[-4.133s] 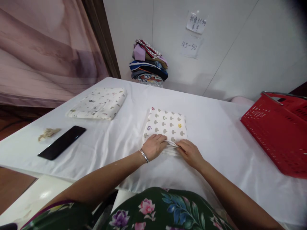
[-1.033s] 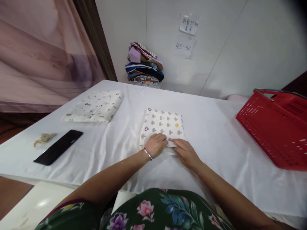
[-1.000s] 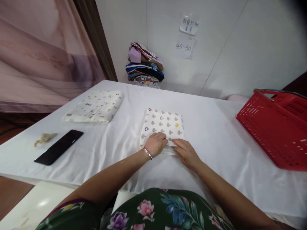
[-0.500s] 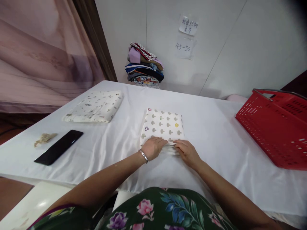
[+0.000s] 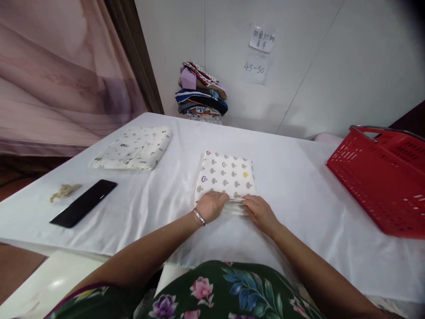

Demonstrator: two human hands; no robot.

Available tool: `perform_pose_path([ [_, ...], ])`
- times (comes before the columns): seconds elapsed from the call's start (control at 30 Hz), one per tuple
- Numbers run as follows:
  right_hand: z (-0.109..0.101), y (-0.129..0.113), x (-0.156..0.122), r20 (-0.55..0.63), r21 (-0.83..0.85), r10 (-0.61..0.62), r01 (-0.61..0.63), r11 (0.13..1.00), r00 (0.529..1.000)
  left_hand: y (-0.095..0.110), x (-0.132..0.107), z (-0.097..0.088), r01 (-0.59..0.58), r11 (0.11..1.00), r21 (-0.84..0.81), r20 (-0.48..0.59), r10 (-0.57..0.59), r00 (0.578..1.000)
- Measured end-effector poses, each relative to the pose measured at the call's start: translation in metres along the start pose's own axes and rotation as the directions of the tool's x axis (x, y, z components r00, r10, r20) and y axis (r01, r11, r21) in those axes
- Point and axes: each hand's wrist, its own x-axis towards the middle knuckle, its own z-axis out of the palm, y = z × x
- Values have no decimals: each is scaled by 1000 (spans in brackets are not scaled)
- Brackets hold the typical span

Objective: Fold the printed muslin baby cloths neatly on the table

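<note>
A folded white cloth with a mushroom print (image 5: 226, 175) lies in the middle of the white-covered table (image 5: 299, 186). My left hand (image 5: 210, 205), with a bracelet at the wrist, has its fingers curled over the cloth's near edge. My right hand (image 5: 259, 212) pinches the same near edge from the right side. Both hands grip the stacked layers there.
A second folded printed cloth (image 5: 134, 147) lies at the left. A black phone (image 5: 83, 203) and a small beige scrap (image 5: 63, 191) rest near the left edge. A red basket (image 5: 381, 184) stands at the right. A pile of folded clothes (image 5: 202, 94) sits against the far wall.
My left hand slid back from on top of the cloth to its near edge. My right hand stays at that edge. The cloth has not moved.
</note>
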Motion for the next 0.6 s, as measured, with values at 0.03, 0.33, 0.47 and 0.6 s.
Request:
perform_pose_path([
  [0.03, 0, 0, 0, 7, -1, -9, 9, 1000, 1000, 0, 0, 0, 1, 1000, -3, -3, -1, 1000],
  [0.33, -1, 1, 0, 43, -38, -71, 73, 997, 997, -3, -4, -2, -58, 989, -135, -132, 40, 990],
  [0.47, -2, 1, 1, 47, -34, -76, 77, 996, 996, -4, -5, -2, -98, 981, -166, -201, 63, 978],
  [0.6, -2, 0, 0, 26, -48, -83, 84, 995, 996, -4, -5, -2, -80, 985, -155, -186, 50, 981],
])
